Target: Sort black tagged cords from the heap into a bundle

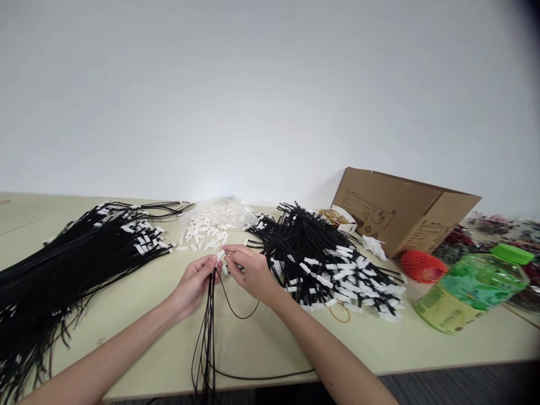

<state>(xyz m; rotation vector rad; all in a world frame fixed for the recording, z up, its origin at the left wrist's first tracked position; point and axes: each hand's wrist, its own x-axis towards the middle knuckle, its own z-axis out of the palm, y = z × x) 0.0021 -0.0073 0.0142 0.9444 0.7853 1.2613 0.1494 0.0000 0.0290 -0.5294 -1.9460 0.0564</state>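
1. Our left hand [194, 284] pinches a bunch of black cords [208, 332] at the near centre of the desk [126, 304].
2. Our right hand [253, 273] has its fingers closed on a white clip [220, 256] at the cord tips.
3. We judge the cords light and limp and the clip small and slippery, so the best hold is close to the tips.

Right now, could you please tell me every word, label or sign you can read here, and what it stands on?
No text can be read.
On the cardboard box: printed frames and a triangle sign, wording too small.
On the bottle label: green and yellow print, blurred.
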